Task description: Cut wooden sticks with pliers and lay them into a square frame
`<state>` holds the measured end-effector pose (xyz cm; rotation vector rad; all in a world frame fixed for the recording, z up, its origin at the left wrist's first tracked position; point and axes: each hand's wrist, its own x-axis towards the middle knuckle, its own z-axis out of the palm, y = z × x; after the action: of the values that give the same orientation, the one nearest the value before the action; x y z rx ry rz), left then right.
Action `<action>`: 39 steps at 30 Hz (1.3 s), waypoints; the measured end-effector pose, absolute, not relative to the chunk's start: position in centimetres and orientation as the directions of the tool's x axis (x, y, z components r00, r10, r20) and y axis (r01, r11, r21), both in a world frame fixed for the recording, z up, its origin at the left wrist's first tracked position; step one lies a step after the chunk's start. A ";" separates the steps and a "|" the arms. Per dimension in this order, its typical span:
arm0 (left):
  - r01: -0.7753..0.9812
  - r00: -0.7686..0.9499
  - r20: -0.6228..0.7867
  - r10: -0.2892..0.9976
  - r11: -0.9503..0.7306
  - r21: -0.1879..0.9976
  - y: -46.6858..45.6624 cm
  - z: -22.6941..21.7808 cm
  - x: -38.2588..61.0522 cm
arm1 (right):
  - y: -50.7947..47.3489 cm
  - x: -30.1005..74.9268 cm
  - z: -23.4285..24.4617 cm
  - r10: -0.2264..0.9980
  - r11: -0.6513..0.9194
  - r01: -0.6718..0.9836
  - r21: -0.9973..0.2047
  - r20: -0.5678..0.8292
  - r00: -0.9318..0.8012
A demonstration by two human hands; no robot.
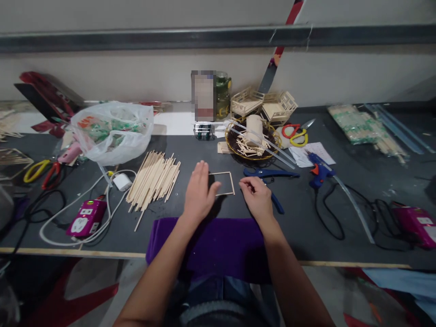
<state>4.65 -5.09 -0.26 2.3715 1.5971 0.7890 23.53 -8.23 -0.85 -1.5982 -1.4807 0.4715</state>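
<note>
A small square frame of thin wooden sticks (pixel 227 173) lies flat on the dark table (pixel 299 236). My left hand (pixel 200 193) rests over the frame's left side, fingers stretched out flat and together. My right hand (pixel 257 196) sits just right of the frame, fingers curled in a pinch near its lower right corner; what it holds, if anything, is too small to see. A purple cloth (pixel 218 245) hangs over the table's near edge under my wrists. A pile of loose wooden sticks (pixel 154 179) lies to the left.
Blue pliers (pixel 269 174) and a blue glue gun (pixel 318 172) lie right of my hands. A wire basket of stick pieces (pixel 252 141), small stick models (pixel 264 104), scissors (pixel 295 132), a plastic bag (pixel 114 131), pink power strips (pixel 86 218) and cables surround the spot.
</note>
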 end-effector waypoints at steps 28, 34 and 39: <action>0.717 0.589 0.194 0.784 -0.618 0.323 -6.0 -1.1 5.3 | -6.3 22.6 -2.2 0.986 -0.064 0.674 -0.736 0.056 0.155; 0.724 0.592 0.199 0.781 -0.624 0.295 -6.0 -1.5 5.2 | -6.2 22.5 -2.1 0.984 -0.100 0.669 -0.736 0.025 0.175; 0.717 0.594 0.208 0.777 -0.628 0.303 -6.0 -1.6 5.2 | -6.2 22.4 -2.2 0.983 -0.110 0.664 -0.739 0.019 0.183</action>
<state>5.17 -5.99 -1.64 2.6336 1.2482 0.4798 22.43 -6.19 -2.20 -1.8461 -1.5467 0.6628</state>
